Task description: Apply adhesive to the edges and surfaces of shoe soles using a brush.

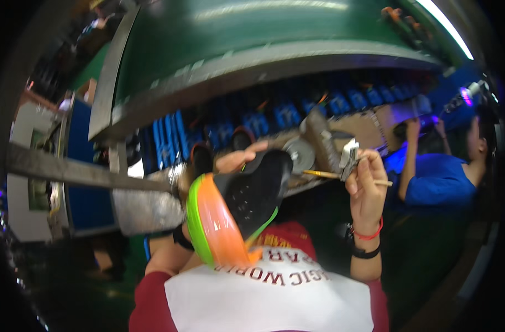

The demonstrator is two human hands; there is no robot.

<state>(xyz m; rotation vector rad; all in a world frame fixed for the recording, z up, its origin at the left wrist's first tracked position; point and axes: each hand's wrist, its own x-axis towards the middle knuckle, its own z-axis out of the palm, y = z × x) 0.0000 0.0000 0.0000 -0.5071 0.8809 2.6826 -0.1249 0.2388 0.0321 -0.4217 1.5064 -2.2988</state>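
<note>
My left hand is wrapped round a shoe in front of my chest, its fingers showing at the far edge. The upper is black, and the glossy sole is orange and bright green, tilted to the left. Much of that hand is hidden behind the shoe. To the right, my raised right hand grips a thin brush, its light wooden handle sticking out past the fingers and its tip pointing left towards the shoe. A small grey-and-white piece is also in its fingers; I cannot make out its kind.
A round grey dish lies on the ledge ahead, beside a brownish wrapped block. Two dark shoes stand left of it. Blue racks line up behind, under a green conveyor with a metal edge. A person in blue works at right.
</note>
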